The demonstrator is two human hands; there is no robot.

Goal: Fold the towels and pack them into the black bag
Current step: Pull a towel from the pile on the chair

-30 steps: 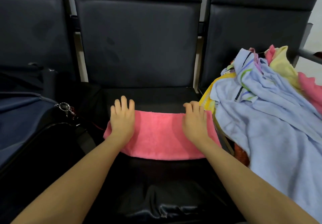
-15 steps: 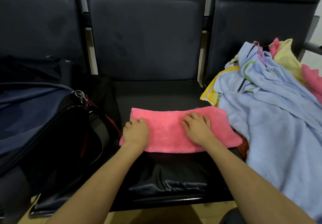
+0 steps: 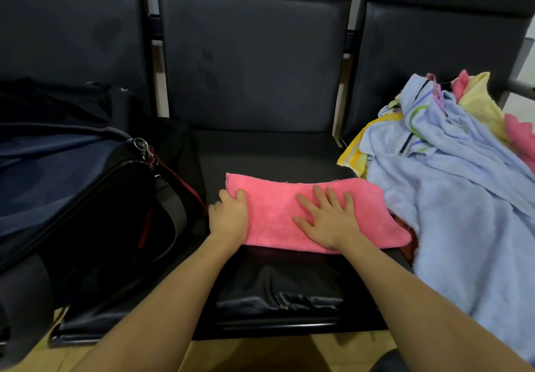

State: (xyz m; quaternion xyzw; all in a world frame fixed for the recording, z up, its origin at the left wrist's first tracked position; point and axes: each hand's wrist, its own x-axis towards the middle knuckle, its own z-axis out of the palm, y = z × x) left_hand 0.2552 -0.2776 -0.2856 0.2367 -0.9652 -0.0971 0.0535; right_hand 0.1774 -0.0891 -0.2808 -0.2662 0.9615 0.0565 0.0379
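Progress is early: left hand grips the folded pink towel's left end, right hand presses flat; towel pile unfolded, black bag unpacked.

The left hand covers the pink towel's left end, and the picture's edges crop the bag and towel pile.

A folded towel is laid on the middle seat. A bag is placed to its left, and a towel pile to its right.
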